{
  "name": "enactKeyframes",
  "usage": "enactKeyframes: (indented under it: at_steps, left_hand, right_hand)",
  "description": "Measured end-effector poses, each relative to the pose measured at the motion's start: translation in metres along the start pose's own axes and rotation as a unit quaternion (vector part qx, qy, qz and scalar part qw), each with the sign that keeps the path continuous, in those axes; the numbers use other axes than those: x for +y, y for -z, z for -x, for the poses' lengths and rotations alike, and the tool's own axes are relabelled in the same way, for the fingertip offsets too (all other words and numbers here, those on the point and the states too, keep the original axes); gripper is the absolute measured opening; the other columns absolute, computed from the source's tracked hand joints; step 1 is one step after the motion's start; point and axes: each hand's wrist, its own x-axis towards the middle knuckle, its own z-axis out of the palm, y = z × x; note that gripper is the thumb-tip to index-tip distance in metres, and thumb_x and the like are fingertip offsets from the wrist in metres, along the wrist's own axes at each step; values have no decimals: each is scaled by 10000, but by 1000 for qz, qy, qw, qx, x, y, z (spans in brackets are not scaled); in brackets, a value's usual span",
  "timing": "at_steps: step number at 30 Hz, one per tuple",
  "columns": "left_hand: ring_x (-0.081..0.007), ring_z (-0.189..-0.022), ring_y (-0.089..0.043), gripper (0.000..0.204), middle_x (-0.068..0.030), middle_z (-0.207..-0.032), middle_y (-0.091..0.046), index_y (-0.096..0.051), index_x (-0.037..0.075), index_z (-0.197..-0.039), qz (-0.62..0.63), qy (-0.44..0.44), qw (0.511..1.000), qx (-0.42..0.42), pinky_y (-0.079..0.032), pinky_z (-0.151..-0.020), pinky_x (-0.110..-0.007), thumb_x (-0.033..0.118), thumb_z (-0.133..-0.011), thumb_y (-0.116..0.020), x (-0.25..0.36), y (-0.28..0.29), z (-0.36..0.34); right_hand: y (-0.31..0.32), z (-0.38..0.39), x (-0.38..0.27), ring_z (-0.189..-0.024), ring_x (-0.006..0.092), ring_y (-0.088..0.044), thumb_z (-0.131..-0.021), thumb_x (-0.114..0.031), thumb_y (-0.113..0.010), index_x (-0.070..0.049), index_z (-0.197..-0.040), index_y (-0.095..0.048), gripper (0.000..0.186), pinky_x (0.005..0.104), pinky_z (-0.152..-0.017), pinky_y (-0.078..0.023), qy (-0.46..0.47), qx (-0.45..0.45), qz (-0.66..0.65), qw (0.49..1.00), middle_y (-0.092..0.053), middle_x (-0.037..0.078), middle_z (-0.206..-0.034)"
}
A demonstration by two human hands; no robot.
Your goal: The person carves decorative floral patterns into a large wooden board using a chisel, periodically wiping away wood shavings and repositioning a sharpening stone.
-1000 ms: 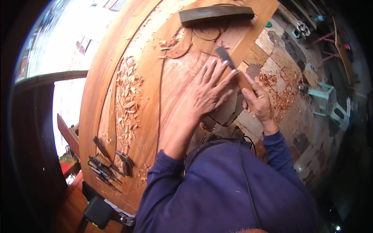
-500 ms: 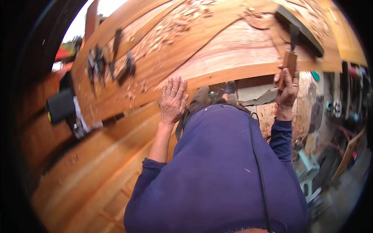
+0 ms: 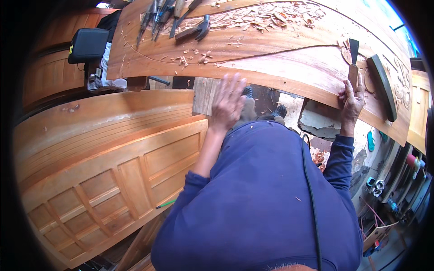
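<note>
- Workshop floor below, crowded with a panelled wooden door lying flat at the near left; a long curved carved plank runs across the far side on its supports.
- Change over the last second: both hands were pressed on the carving face, with the chisel at the wood; half a second ago the left palm lay flat on the plank. Now the left hand is lifted off, blurred, and the view has swung round.
- Reading: cutting looks paused; the person seems to be shifting stance along the plank rather than carving.
- Left hand: fingers spread wide, holding nothing, hovering just near of the plank's near edge.
- Right hand: closed round the wooden handle of a chisel at the plank's right end.
- Chisel blade points far, away from the fingers, resting on the plank face just left of a dark curved block.
- Far left on the plank: a hammer and loose carving tools among wood shavings, well apart from both hands.
</note>
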Motion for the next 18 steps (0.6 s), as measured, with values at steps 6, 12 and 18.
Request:
enactKeyframes:
  at_steps: [6, 12, 18]
  left_hand:
    - [-345, -1598, -327, 501, -71, -1649, -500, -617, 203, -1514, -155, 16, 987, -40, -180, -1295, -635, 471, -1113, -479, -59, -2, -28]
    - [-393, -1588, -334, 433, -104, -1652, -494, -653, 214, -1484, -160, 122, 975, 97, -185, -1301, -609, 395, -1118, -507, -116, 25, -5]
    - [-405, -1596, -313, 433, -82, -1655, -494, -653, 255, -1487, -86, -24, 996, -1, -161, -1314, -588, 420, -1100, -546, -88, 13, -54]
  right_hand:
    - [12, 8, 2, -738, 58, -636, -1052, -164, -700, -93, -1655, -384, 685, 192, -591, -471, 5, -14, -12, 1000, -729, 65, -1099]
    - [-11, 80, -5, -776, 67, -651, -1063, -134, -656, -111, -1638, -432, 618, 189, -624, -465, 15, 34, -13, 999, -715, 60, -1166]
    - [-65, 121, -15, -667, 54, -632, -1049, -155, -651, -115, -1600, -503, 571, 180, -532, -447, -72, -40, 9, 997, -756, 59, -1067]
